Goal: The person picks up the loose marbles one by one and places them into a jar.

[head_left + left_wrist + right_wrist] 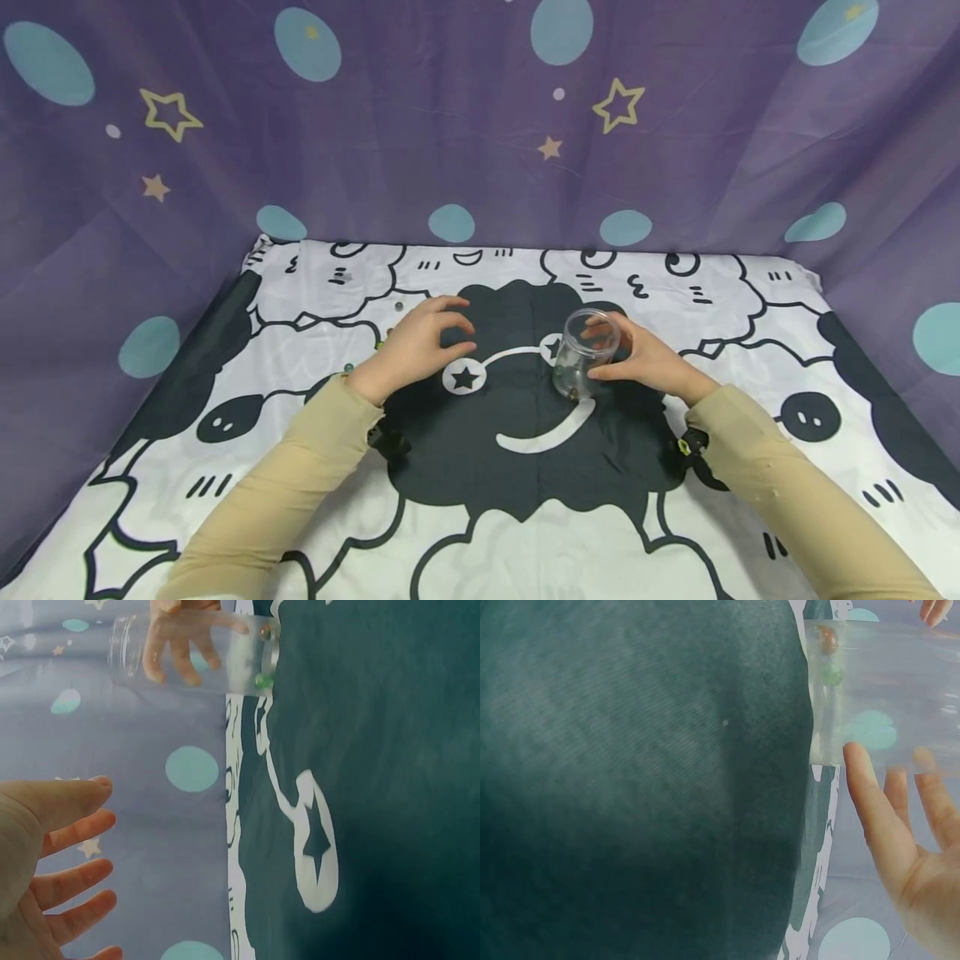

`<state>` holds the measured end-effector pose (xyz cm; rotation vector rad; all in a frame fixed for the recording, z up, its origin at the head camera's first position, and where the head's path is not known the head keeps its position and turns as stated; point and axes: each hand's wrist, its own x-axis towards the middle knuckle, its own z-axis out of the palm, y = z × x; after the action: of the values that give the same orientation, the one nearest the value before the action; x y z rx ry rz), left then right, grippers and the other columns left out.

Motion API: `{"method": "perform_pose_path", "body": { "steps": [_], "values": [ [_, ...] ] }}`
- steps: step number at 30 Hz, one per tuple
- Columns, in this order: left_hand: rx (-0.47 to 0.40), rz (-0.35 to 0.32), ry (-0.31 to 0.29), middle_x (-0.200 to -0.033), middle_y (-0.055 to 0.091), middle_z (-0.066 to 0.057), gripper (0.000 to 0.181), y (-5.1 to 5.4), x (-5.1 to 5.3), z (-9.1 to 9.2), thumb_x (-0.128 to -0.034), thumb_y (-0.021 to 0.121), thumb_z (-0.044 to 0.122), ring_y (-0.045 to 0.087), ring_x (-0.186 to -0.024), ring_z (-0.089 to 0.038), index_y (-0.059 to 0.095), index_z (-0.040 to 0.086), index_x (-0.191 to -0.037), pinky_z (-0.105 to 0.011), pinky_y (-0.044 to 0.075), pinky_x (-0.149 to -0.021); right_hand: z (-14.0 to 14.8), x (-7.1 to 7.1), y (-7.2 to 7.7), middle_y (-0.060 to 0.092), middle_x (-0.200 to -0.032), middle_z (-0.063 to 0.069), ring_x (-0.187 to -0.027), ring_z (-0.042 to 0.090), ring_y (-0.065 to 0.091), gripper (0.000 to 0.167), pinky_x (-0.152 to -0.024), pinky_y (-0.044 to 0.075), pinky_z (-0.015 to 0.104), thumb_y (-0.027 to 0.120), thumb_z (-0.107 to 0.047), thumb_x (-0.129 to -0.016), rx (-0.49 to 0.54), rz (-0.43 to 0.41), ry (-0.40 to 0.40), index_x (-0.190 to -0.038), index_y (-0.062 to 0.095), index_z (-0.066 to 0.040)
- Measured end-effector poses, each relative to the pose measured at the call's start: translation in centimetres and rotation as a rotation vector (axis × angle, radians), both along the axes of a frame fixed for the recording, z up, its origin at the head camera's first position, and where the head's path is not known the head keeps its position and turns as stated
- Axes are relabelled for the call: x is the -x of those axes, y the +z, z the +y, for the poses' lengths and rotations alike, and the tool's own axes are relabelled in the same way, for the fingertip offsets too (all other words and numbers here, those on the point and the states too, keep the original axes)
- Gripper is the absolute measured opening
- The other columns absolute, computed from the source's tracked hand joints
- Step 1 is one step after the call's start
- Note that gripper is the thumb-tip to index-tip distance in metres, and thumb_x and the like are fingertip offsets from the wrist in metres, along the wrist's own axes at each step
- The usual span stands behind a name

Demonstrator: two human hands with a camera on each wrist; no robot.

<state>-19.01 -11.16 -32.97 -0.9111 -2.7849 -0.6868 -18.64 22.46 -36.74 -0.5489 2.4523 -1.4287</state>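
Observation:
A clear jar [573,371] stands on the dark face printed on the cloth, its open mouth upward. A green marble [263,681] and a reddish-brown marble [828,640] are at its bottom. My right hand [645,358] holds the jar from the right, thumb in front and fingers behind; those fingers show through the clear wall in the left wrist view. To the left of the jar and apart from it, my left hand [412,346] hovers above the cloth. Its fingers [79,889] are spread and relaxed, with nothing between them.
Small loose marbles lie near the left hand, among them one behind it [398,307] and a green marble [348,367] by the wrist; the arm partly hides others. A patterned cloth [525,542] covers the table. A purple curtain [450,150] hangs behind and at both sides.

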Motion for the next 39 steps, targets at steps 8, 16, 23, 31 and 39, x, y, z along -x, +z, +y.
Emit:
{"method": "perform_pose_path", "body": {
  "steps": [8, 16, 23, 31, 39],
  "values": [
    [0.022, 0.0, -0.001, -0.133, 0.053, -0.014, 0.02, 0.6, 0.5, -0.8, -0.0846, 0.073, 0.023, 0.049, -0.123, -0.033, 0.072, 0.008, -0.098, -0.048, 0.041, -0.104, 0.0, -0.1, 0.0, 0.05, -0.133, 0.018, -0.122, 0.035, 0.048, 0.067, -0.103, 0.037, 0.055, 0.076, -0.014, -0.08, 0.001, -0.002, 0.0, -0.135, 0.04, -0.004],
    [0.043, -0.008, 0.002, -0.133, 0.053, -0.016, 0.02, 1.1, 1.2, -2.1, -0.0841, 0.073, 0.021, 0.049, -0.122, -0.035, 0.071, 0.007, -0.098, -0.048, 0.043, -0.101, 0.0, -0.1, 0.1, 0.05, -0.133, 0.018, -0.122, 0.035, 0.048, 0.067, -0.103, 0.036, 0.056, 0.076, -0.012, -0.08, 0.005, -0.003, -0.001, -0.136, 0.04, -0.004],
    [0.065, -0.043, 0.021, -0.134, 0.051, -0.017, 0.02, 1.5, 1.5, -3.3, -0.0851, 0.072, 0.022, 0.046, -0.124, -0.036, 0.07, 0.008, -0.099, -0.05, 0.042, -0.102, 0.0, -0.1, 0.1, 0.05, -0.133, 0.018, -0.121, 0.035, 0.048, 0.067, -0.103, 0.037, 0.055, 0.076, -0.013, -0.08, 0.004, -0.005, 0.0, -0.136, 0.04, -0.004],
    [0.075, -0.054, 0.011, -0.133, 0.051, -0.02, 0.02, 1.3, 2.4, -4.7, -0.0844, 0.072, 0.019, 0.046, -0.124, -0.038, 0.07, 0.005, -0.099, -0.05, 0.041, -0.102, 0.0, -0.1, 0.1, 0.05, -0.134, 0.018, -0.121, 0.035, 0.048, 0.068, -0.103, 0.036, 0.055, 0.076, -0.014, -0.08, -0.001, -0.005, -0.003, -0.136, 0.04, -0.004],
    [0.112, -0.115, 0.001, -0.136, 0.048, -0.021, 0.023, 0.4, 3.5, -6.4, -0.0824, 0.074, 0.018, 0.043, -0.126, -0.041, 0.071, 0.005, -0.101, -0.053, 0.038, -0.104, -0.1, -0.1, 0.1, 0.05, -0.133, 0.018, -0.12, 0.035, 0.049, 0.066, -0.103, 0.037, 0.055, 0.075, -0.009, -0.08, 0.002, -0.001, -0.003, -0.135, 0.04, -0.003]
  ]
}}
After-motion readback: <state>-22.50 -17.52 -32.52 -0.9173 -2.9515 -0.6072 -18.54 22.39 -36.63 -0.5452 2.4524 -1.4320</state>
